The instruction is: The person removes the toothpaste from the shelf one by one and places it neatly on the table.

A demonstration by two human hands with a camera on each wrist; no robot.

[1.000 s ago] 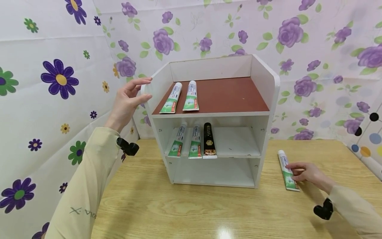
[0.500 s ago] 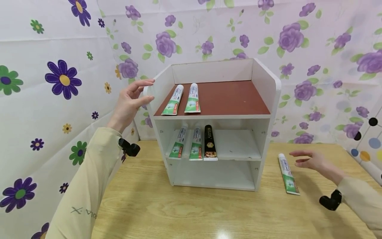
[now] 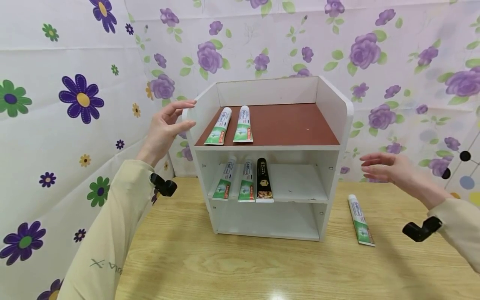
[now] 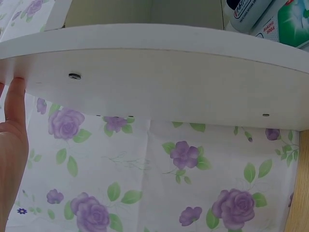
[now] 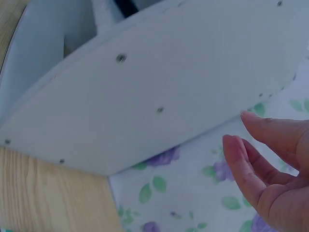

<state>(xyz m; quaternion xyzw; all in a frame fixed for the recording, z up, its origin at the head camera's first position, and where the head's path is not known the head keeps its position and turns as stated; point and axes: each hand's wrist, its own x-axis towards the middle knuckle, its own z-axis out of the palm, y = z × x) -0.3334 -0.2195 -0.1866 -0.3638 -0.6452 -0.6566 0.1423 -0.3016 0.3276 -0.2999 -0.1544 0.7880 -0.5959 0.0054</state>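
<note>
My left hand (image 3: 161,129) holds the upper left side panel of a white shelf unit (image 3: 240,148). Its thumb and index finger lie over the panel's front edge, and a finger (image 4: 15,104) touches the outer face. My right hand (image 3: 393,173) is in the air right of the unit, holding nothing, with thumb and fingertips apart. Below it, a green-and-white toothpaste tube (image 3: 361,221) lies on the table. Two similar tubes, a left one (image 3: 218,127) and a right one (image 3: 243,125), lie on the brown top. The middle shelf holds two more green tubes (image 3: 225,179) and a black toothpaste tube (image 3: 263,179).
The wooden table (image 3: 210,266) extends in front of the unit and to both sides. A floral cloth (image 3: 270,37) hangs behind, and another patterned cloth (image 3: 33,137) hangs at the left. The unit's bottom compartment (image 3: 268,218) is under the middle shelf.
My right hand has let go of the tube on the table and risen away from it. The left hand stays on the panel. The head view has shifted slightly.
</note>
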